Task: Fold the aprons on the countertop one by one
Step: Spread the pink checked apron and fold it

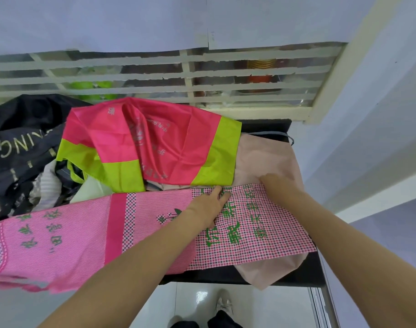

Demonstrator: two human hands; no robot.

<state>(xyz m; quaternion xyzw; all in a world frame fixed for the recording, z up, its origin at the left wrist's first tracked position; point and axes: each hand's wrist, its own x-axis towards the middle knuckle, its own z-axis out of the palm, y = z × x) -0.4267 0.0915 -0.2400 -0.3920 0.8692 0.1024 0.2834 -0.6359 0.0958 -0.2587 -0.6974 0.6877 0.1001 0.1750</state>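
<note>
A pink checked apron (254,233) with green printed characters lies spread along the near edge of the dark countertop (304,273). Its left part is striped pink and hangs over the edge. My left hand (208,207) rests flat on its middle, fingers toward the far hem. My right hand (273,182) presses on the apron's far right corner, fingers curled at the hem; whether it pinches the cloth I cannot tell. Under this apron lies a pale pink apron (263,157). Behind it a bright pink and lime green apron (155,143) lies crumpled.
A black garment with pale lettering (20,143) is heaped at the far left beside other crumpled cloths (48,185). A barred window (178,76) runs behind the counter. A wall (367,138) closes the right side. Tiled floor and my shoe (223,306) show below.
</note>
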